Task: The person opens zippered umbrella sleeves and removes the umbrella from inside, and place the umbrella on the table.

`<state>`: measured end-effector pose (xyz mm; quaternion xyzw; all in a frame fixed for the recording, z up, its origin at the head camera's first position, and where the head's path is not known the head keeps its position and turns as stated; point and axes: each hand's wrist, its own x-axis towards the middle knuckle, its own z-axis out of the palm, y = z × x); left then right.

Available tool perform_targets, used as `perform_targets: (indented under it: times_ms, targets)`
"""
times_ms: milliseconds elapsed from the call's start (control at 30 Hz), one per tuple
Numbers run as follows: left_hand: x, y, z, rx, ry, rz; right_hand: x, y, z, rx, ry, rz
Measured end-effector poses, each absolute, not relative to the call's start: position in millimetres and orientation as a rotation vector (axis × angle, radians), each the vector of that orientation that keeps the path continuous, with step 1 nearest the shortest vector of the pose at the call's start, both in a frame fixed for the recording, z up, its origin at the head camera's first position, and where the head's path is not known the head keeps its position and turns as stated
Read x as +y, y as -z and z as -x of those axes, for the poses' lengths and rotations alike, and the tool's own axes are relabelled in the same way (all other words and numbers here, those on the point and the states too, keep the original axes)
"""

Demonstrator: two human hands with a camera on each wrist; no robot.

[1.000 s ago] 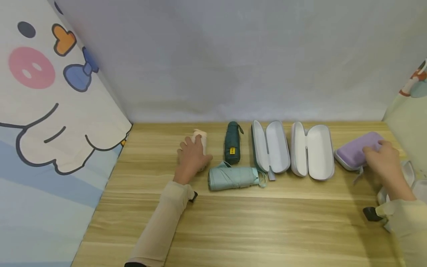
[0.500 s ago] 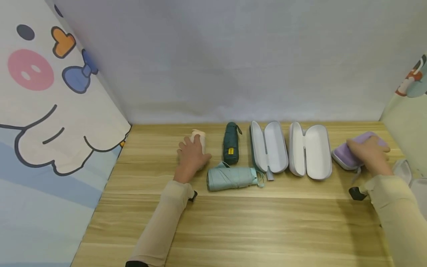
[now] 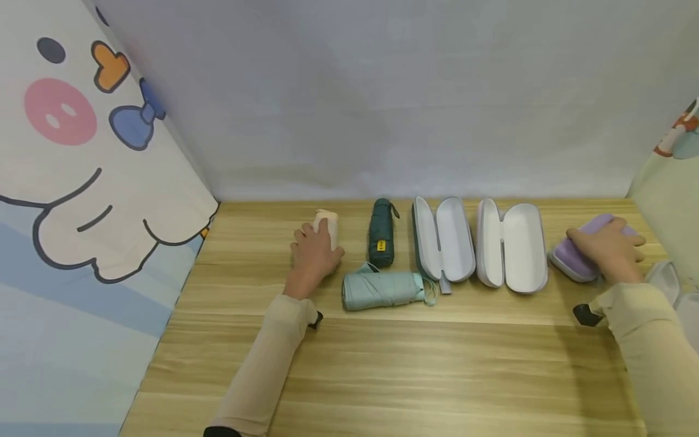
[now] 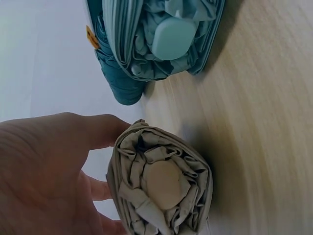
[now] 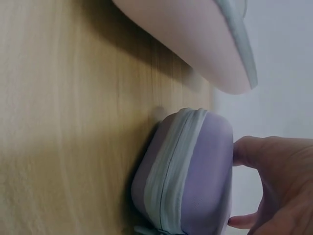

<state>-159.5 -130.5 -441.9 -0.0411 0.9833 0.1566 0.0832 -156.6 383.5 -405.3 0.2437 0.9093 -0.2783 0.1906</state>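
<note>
Left hand (image 3: 315, 255) grips beige umbrella (image 4: 164, 183). Right hand (image 3: 608, 247) probably grips half-hidden purple case (image 3: 573, 258). Rightmost case (image 3: 664, 280) cut off.

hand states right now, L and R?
Left hand: holding the beige folded umbrella.
Right hand: holding the purple zipped case from above.

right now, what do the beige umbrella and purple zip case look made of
Beige folding umbrella: probably thin matt fabric, given its creased folds; its end cap looks like smooth plastic. Purple zip case: likely a stiff matt shell, from its rounded sides; covering unclear.
</note>
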Motion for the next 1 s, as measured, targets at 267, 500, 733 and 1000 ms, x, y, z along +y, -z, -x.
perform_targets:
  times_ms: [267,500,733,1000]
  targets:
    - [-138.0,437.3,148.1,2.969,-0.566,0.073,384.4,409.7,148.1,2.684,0.821,-0.682]
    - [-144.8,432.3,132.3,3.005,-0.752,-0.001,382.0,407.6,140.6,2.776,0.862,-0.641]
    - [-147.5,432.3,120.1,3.086,-0.780,-0.074,371.0,399.3,127.5,2.865,0.868,-0.561]
    - [-148.9,434.3,107.9,3.165,-0.741,-0.202,351.5,392.4,107.4,3.003,0.861,-0.466]
